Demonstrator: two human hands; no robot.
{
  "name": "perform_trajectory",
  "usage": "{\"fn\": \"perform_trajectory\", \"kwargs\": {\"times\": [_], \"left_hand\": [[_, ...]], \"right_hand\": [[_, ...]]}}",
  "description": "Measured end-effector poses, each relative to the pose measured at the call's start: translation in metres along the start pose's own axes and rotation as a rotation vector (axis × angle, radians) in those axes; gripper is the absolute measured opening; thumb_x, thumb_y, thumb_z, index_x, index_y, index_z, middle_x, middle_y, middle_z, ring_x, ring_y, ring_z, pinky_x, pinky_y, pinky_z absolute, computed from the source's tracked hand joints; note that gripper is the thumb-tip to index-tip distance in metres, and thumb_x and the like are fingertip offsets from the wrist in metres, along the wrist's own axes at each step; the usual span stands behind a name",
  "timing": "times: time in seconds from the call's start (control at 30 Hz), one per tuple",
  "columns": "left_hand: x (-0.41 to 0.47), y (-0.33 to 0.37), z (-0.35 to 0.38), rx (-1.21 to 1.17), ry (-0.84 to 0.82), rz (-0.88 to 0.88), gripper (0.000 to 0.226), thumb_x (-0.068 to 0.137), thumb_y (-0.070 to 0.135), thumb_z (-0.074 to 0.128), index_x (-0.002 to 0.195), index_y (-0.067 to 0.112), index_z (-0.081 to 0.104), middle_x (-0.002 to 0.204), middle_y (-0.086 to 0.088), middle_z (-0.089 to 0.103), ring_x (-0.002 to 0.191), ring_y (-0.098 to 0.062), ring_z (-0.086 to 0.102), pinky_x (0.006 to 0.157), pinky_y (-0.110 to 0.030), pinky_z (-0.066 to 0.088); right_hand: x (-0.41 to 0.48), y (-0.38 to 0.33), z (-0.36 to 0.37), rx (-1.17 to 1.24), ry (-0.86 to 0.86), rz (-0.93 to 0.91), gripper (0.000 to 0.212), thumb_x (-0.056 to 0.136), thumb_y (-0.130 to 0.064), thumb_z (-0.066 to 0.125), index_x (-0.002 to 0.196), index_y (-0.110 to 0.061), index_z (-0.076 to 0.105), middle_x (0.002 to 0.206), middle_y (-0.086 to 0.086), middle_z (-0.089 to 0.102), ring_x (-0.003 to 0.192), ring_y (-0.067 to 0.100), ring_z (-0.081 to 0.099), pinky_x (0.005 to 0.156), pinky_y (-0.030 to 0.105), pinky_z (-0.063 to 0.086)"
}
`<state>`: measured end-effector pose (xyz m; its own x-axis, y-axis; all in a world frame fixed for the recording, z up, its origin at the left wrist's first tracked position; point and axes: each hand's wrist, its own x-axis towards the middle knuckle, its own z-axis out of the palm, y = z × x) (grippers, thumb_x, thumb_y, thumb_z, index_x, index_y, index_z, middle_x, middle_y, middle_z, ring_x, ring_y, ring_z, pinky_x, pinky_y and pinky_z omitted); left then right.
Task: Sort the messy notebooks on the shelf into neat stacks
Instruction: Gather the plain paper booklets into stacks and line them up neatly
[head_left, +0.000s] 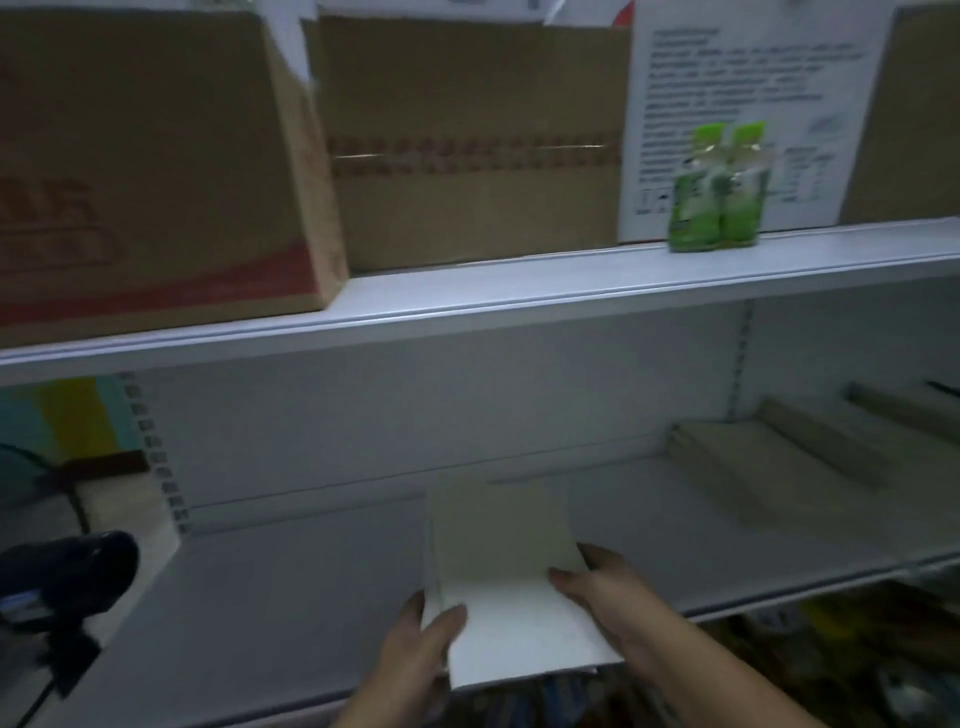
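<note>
A pale notebook stack (511, 618) lies on the white lower shelf (291, 597), overhanging its front edge. Its top cover or top notebook (501, 525) is tipped up toward the back. My left hand (423, 639) grips the stack's left edge, thumb on top. My right hand (608, 597) holds the right edge, with fingers at the base of the raised cover. Several more beige notebooks (789, 457) lie fanned in overlapping rows at the right back of the same shelf.
The upper shelf (519, 296) carries cardboard boxes (156, 166), a white printed box (748, 93) and green packets (719, 192). A dark device (67, 577) on a mount stands at the left. Coloured goods (857, 654) fill the level below.
</note>
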<state>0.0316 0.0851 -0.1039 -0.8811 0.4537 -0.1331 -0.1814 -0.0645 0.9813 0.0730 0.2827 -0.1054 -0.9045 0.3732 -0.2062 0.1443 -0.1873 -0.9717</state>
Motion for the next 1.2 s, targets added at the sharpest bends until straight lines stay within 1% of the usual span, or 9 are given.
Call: {"fn": "perform_trajectory", "kwargs": {"times": [0.13,0.2,0.3,0.37,0.47,0.63,0.8,0.97,1.2], "left_hand": [[0.015,-0.006,0.072,-0.1,-0.146,-0.134,0.072,0.028,0.008,0.084,0.093,-0.019,0.065,0.055,-0.013,0.068,0.045,-0.014,0.065,0.04,-0.019,0.048],[0.018,-0.007,0.106,-0.104,-0.126,-0.102,0.038,0.067,0.02,0.08,0.056,-0.011,0.062,0.044,-0.016,0.06,0.037,-0.02,0.06,0.029,-0.017,0.039],[0.036,-0.024,0.144,-0.2,0.068,-0.038,0.009,0.087,0.005,0.059,0.084,-0.003,0.06,0.091,-0.023,0.065,0.077,-0.027,0.059,0.071,-0.018,0.047],[0.049,-0.03,0.169,-0.155,0.122,0.021,0.049,0.059,0.014,0.077,0.104,0.005,0.058,0.104,-0.015,0.063,0.092,-0.024,0.059,0.09,-0.032,0.041],[0.067,-0.031,0.197,-0.154,0.034,-0.012,0.057,0.054,0.016,0.073,0.107,0.0,0.058,0.092,-0.012,0.065,0.077,-0.015,0.057,0.071,-0.026,0.042],[0.117,-0.033,0.25,-0.165,-0.043,-0.089,0.017,0.085,-0.002,0.06,0.101,-0.006,0.058,0.068,-0.008,0.061,0.058,-0.018,0.056,0.044,-0.02,0.042],[0.162,-0.028,0.304,-0.158,-0.233,-0.181,0.051,0.062,0.011,0.069,0.107,-0.007,0.055,0.088,-0.023,0.064,0.073,-0.029,0.063,0.057,-0.027,0.049],[0.205,-0.024,0.328,0.01,-0.303,-0.108,0.02,0.087,-0.005,0.054,0.105,0.0,0.061,0.084,-0.008,0.067,0.076,-0.022,0.063,0.065,-0.031,0.053],[0.264,-0.091,0.348,0.372,-0.082,0.002,0.084,0.054,0.078,0.043,0.109,0.018,0.067,0.111,-0.01,0.067,0.105,-0.029,0.062,0.092,-0.045,0.05]], "right_hand": [[-0.025,-0.009,-0.081,-0.007,0.005,-0.038,0.031,0.09,0.005,0.053,0.118,-0.007,0.051,0.098,0.003,0.066,0.08,0.013,0.066,0.055,0.017,0.053],[-0.031,-0.01,-0.109,-0.035,0.022,-0.044,0.028,0.091,0.006,0.052,0.114,-0.009,0.054,0.098,0.003,0.068,0.076,0.01,0.069,0.057,0.017,0.053],[-0.027,-0.005,-0.127,-0.084,0.135,-0.058,0.03,0.089,0.006,0.053,0.114,-0.01,0.057,0.103,0.003,0.069,0.091,0.018,0.069,0.082,0.03,0.056],[-0.025,-0.006,-0.139,-0.102,0.249,-0.048,0.033,0.086,0.0,0.055,0.117,-0.013,0.055,0.101,0.003,0.068,0.092,0.022,0.068,0.089,0.039,0.054],[-0.018,-0.018,-0.165,-0.07,0.326,0.004,0.041,0.082,-0.005,0.06,0.121,-0.016,0.051,0.104,0.003,0.066,0.092,0.024,0.067,0.082,0.037,0.056],[0.0,-0.037,-0.213,-0.223,0.482,-0.037,0.048,0.076,-0.014,0.069,0.12,-0.02,0.051,0.1,-0.005,0.062,0.089,0.015,0.063,0.073,0.023,0.054],[0.031,-0.076,-0.268,-0.377,0.604,-0.07,0.031,0.082,0.001,0.06,0.111,-0.011,0.06,0.094,-0.001,0.065,0.075,0.011,0.062,0.051,0.014,0.049],[0.07,-0.092,-0.312,-0.835,0.602,-0.05,0.024,0.082,-0.014,0.057,0.101,-0.026,0.068,0.097,-0.007,0.068,0.074,0.004,0.059,0.058,0.014,0.045],[0.14,-0.063,-0.352,-1.084,0.45,0.089,0.055,0.092,-0.045,0.047,0.141,-0.021,0.037,0.141,0.0,0.04,0.135,0.02,0.037,0.106,0.025,0.03]]}}
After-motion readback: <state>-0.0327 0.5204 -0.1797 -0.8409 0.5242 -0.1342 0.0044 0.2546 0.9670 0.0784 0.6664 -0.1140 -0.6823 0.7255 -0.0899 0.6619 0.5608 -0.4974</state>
